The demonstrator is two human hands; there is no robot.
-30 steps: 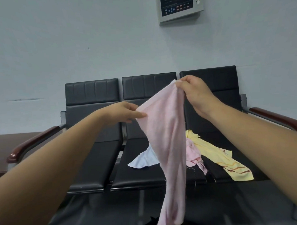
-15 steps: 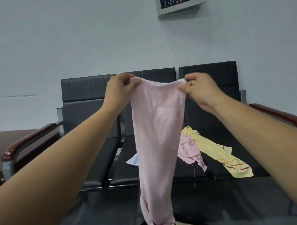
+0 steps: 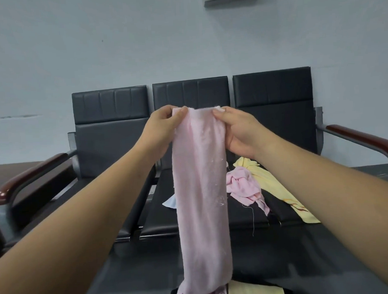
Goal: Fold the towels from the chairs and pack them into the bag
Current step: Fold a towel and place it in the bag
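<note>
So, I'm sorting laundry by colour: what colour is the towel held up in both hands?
The held towel is plain pale pink, clearest in the head view.

The hanging towel (image 3: pixel 201 191) is before the chairs (image 3: pixel 112 137), loose towels (image 3: pixel 243 184) lying on them.

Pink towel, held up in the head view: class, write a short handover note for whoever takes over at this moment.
Hands: left hand and right hand each pinch a top corner of the pink towel, hanging as a narrow strip.
On the chairs: a crumpled pink towel, a yellow towel, a pale cloth.
Done: it seems folded lengthwise.
Left: fold it shorter, pack it, then the rest.
</note>
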